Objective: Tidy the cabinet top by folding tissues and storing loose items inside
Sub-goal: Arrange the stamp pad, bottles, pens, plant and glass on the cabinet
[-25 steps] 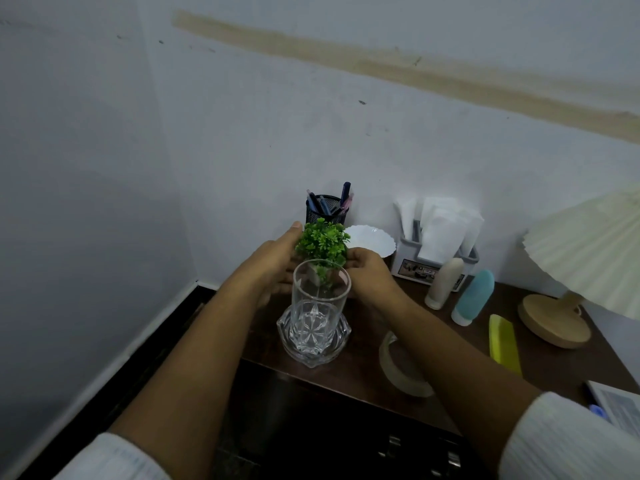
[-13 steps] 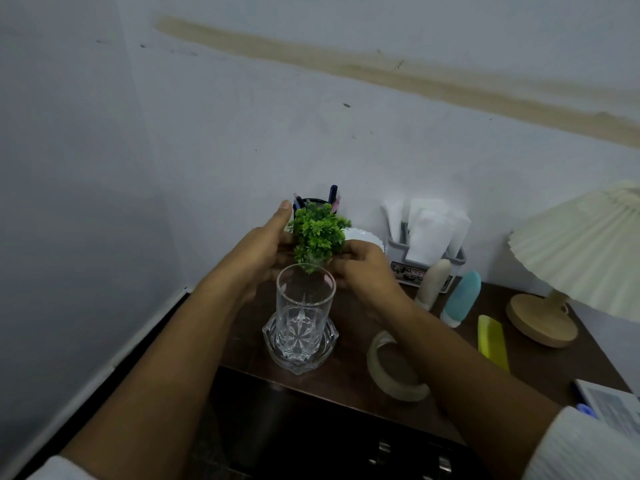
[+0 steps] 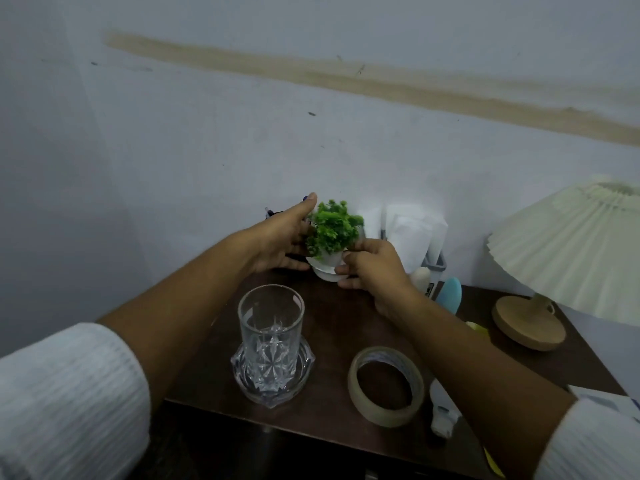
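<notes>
A small green plant [image 3: 333,229] in a white pot [image 3: 328,266] is held between both hands at the back of the dark wooden cabinet top [image 3: 329,320]. My left hand [image 3: 285,237] cups its left side with fingers fairly straight. My right hand [image 3: 369,265] curls round the pot's right side. White tissues [image 3: 412,233] stand in a holder against the wall, just right of the plant. A roll of tape [image 3: 386,386] lies near the front edge.
A clear glass [image 3: 270,327] stands in a cut-glass dish [image 3: 273,372] at the front left. A pleated lamp [image 3: 568,237] with a wooden base [image 3: 528,322] fills the right. A white bottle [image 3: 420,277] and a blue bottle [image 3: 450,294] stand behind my right wrist.
Both hands have carried the plant away from above the glass, back toward the wall and lower. The camera has tilted down and closer.
</notes>
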